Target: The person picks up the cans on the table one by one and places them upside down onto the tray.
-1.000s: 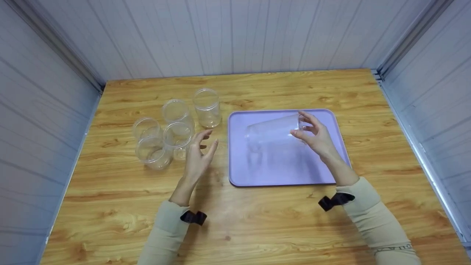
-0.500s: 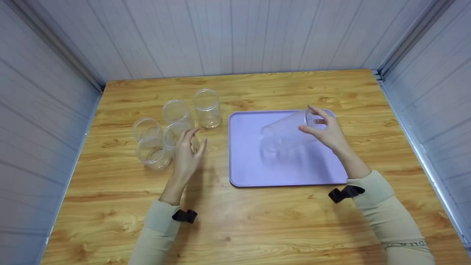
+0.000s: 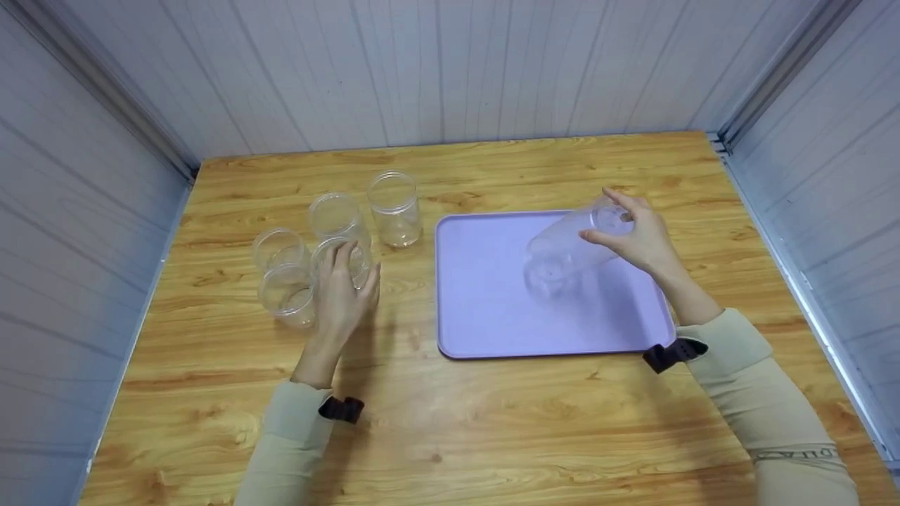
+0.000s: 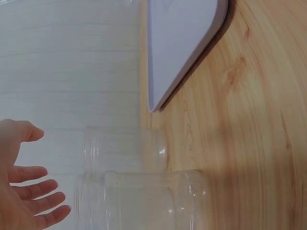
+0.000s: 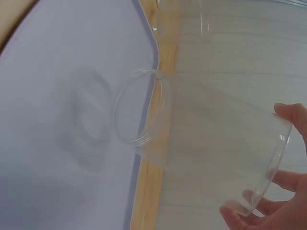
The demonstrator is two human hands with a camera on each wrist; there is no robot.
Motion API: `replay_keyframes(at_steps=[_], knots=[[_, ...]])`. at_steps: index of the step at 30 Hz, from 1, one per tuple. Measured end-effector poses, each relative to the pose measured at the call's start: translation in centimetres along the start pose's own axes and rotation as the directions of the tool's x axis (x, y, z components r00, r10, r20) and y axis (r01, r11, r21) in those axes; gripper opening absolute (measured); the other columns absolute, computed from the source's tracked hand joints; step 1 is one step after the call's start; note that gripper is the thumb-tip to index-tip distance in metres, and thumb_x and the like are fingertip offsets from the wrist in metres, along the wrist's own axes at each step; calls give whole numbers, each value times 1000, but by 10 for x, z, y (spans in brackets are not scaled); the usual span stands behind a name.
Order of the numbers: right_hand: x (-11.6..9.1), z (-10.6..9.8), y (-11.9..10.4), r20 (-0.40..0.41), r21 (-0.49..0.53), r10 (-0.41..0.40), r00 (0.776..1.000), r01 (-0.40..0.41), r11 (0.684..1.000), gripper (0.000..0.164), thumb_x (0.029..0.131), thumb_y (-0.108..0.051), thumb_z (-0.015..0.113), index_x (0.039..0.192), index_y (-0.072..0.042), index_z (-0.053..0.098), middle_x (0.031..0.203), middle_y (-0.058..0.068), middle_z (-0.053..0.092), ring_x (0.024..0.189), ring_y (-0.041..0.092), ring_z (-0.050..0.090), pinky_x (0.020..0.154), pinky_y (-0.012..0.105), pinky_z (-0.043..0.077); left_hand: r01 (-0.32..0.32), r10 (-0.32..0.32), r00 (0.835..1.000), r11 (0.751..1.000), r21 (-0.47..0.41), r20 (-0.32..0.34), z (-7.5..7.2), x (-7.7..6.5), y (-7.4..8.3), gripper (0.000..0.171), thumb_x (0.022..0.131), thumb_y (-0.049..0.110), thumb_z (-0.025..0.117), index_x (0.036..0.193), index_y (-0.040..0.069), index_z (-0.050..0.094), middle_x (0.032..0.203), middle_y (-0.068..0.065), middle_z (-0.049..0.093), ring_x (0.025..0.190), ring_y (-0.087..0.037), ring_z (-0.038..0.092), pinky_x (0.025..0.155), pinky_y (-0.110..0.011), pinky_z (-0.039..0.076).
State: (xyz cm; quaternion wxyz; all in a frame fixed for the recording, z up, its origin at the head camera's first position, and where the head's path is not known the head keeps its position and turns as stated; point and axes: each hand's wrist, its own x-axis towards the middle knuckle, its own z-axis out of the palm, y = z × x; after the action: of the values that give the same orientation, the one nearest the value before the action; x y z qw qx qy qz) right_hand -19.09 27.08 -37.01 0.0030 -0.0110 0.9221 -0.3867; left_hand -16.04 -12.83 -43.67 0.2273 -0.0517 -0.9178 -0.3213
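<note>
While your right hand [image 3: 645,237] pinches one end of a clear, cylindrical plastic jar [image 3: 566,242] between thumb and fingers, that jar hangs tilted over a rectangular lilac tray [image 3: 478,309] with a raised rim. Its ringed end, which looks like the mouth, slants down toward the tray, and the soft shadow below suggests the two are apart. Your left hand [image 3: 343,295] has its fingers spread and grips nothing that shows; they reach to the rim of a second clear plastic jar [image 3: 360,258] upright on the wood-grain desk [image 3: 492,422]. Whether the fingertips touch that rim, you cannot tell.

The step seems to be steadying one jar while you reach for another. Smooth plastic may slip, so pinch evenly rather than hard, and level the tilted jar before any contact, so that its end meets the tray flat and inside the rim. On the left, put your thumb and fingers on opposite sides of the wall and lift straight up: the clear plastic jar behind [image 3: 336,211] and the clear plastic jar to the left [image 3: 287,295] stand close enough to be knocked. Judge the see-through edges by their rim highlights.
</note>
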Motion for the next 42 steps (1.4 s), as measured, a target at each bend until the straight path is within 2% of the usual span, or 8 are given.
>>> replay_keyframes(at_steps=[4, 10, 16, 25, 30, 34, 40, 42], knots=[[4, -4, 1, -5, -19, 5, 1000, -5, 1000, 83, 70, -41, 72, 136, -6, 34, 133, 23, 31, 115, 41, 33, 90, 54, 33, 16, -17, 1000, 999, 48, 22, -2, 2, -3, 48, 78, 22, 66, 114, -7, 51, 114, -20, 49, 111, -35, 40, 97, -43, 28], [11, -9, 5, -18, -69, 4, 1000, -5, 998, 84, 71, -40, 71, 135, -2, 33, 134, 25, 28, 118, 41, 31, 92, 56, 29, 52, -61, 993, 994, 92, 101, -7, 6, -5, 56, 79, 26, 64, 120, -9, 46, 119, -23, 44, 112, -36, 39, 94, -46, 32], [18, -11, 10, -42, -126, -19, 999, 14, 992, 82, 71, -36, 72, 134, 1, 35, 127, 28, 32, 115, 42, 32, 91, 57, 28, 38, -63, 979, 991, 130, 193, -11, 8, -9, 66, 81, 34, 62, 123, -12, 39, 124, -27, 38, 112, -39, 38, 93, -47, 35], [29, -13, 14, -28, -219, 52, 998, -57, 974, 86, 72, -41, 69, 137, 0, 29, 130, 32, 25, 118, 47, 26, 91, 60, 27, 77, -112, 977, 980, 185, 183, -9, 11, -11, 75, 77, 40, 65, 127, -8, 37, 125, -27, 35, 114, -40, 34, 95, -50, 29], [36, -15, 19, -31, -235, 82, 996, -87, 968, 86, 73, -41, 68, 137, 0, 28, 130, 34, 25, 117, 48, 26, 91, 59, 28, 119, -172, 957, 967, 224, 233, -9, 14, -11, 80, 76, 42, 65, 127, -12, 34, 129, -31, 29, 120, -42, 27, 98, -53, 23], [41, -15, 24, -37, -245, 101, 994, -107, 964, 84, 73, -39, 68, 136, 1, 29, 129, 33, 28, 116, 46, 28, 91, 56, 29, 132, -207, 939, 955, 266, 276, -10, 16, -12, 86, 75, 46, 64, 129, -12, 31, 130, -33, 27, 121, -44, 25, 97, -55, 24], [48, -16, 28, -38, -244, 137, 990, -142, 959, 85, 73, -39, 68, 137, 0, 29, 131, 31, 27, 118, 46, 24, 92, 56, 27, 125, -215, 928, 949, 289, 304, -10, 18, -16, 90, 75, 50, 62, 131, -12, 28, 131, -34, 25, 120, -46, 26, 92, -58, 30], [50, -16, 29, -48, -246, 139, 989, -147, 958, 85, 72, -40, 69, 136, 0, 30, 131, 31, 26, 118, 46, 24, 90, 59, 27, 104, -201, 929, 947, 303, 311, -10, 18, -17, 92, 75, 51, 62, 131, -12, 28, 130, -34, 26, 119, -46, 27, 95, -56, 27]])
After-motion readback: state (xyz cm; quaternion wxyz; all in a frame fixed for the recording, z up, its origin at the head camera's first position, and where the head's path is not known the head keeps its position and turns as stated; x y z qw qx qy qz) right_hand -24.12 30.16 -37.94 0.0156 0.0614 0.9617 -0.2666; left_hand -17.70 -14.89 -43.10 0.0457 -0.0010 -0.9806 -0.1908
